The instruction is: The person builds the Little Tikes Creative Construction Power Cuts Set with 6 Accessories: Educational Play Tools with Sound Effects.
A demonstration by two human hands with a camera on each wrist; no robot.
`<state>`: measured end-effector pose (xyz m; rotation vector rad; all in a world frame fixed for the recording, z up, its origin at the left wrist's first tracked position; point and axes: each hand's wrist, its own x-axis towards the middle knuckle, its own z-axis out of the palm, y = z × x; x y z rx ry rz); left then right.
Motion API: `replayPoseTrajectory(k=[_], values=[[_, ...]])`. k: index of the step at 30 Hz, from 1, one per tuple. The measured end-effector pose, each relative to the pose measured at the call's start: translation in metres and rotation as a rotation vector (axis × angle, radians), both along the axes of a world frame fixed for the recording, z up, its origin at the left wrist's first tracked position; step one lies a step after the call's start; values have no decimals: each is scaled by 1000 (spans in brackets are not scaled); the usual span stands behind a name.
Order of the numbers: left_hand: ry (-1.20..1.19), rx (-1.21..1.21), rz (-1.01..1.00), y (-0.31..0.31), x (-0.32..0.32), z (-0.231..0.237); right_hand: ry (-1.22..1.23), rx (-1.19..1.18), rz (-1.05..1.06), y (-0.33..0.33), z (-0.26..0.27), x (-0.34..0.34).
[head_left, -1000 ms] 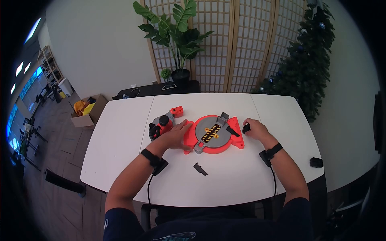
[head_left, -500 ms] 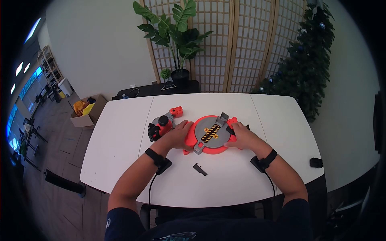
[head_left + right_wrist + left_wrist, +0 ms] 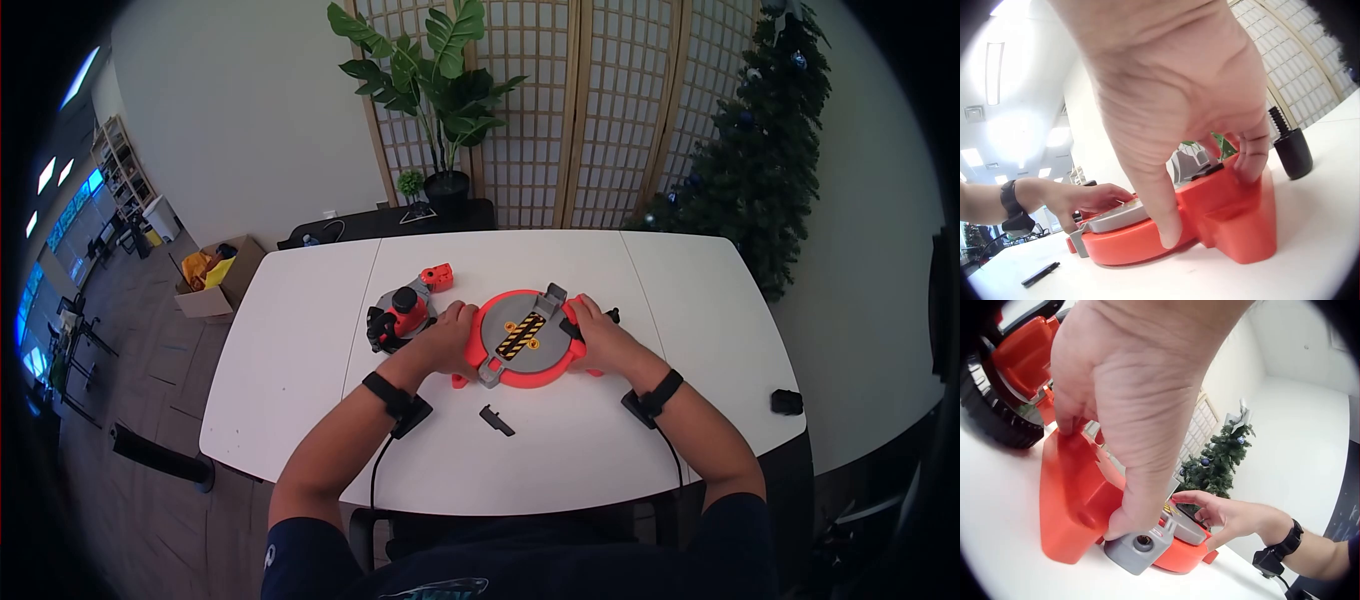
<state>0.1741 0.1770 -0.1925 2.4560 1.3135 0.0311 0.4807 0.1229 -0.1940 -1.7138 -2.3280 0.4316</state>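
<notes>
A red base with a round grey turntable point(image 3: 510, 345) lies on the white table, a yellow-and-black striped strip across its middle. My left hand point(image 3: 440, 342) grips its left end, the thumb on the near side in the left wrist view. My right hand point(image 3: 610, 345) grips the right end, thumb toward me and fingers over the far side. Just beyond the right fingers stands a black knob point(image 3: 1294, 153) with its threaded screw pointing up. A black strip-like piece point(image 3: 1205, 171) lies on top of the base beside the right hand.
Left of the base sits a red and grey tool part point(image 3: 405, 310) with black fittings. A thin black plastic piece point(image 3: 497, 420) lies nearer me on the white table point(image 3: 300, 390). A small black object point(image 3: 787, 402) is at the right edge.
My right hand has put down the black knob and moved left onto the base's right end. Now the base sits slightly farther left. My left hand stays at its end.
</notes>
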Motion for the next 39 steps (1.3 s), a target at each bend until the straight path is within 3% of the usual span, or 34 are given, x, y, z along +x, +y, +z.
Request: replayPoseTrajectory(k=[4,16,26,31,34,39], values=[[-19,10,-20,-2,-2,1,60,-130,-17,6,-2,4],[-25,-76,39,-19,-8,19,65,-75,33,4,-8,-2],[66,-74,-47,-26,-13,26,64,-158,24,-8,3,-13],[65,-43,-128,-29,-10,19,-80,-230,41,-11,12,-8],[93,17,-149,-25,-11,6,7,-267,75,-14,22,-5],[55,6,-168,-22,-15,0,33,-135,93,-8,3,0]])
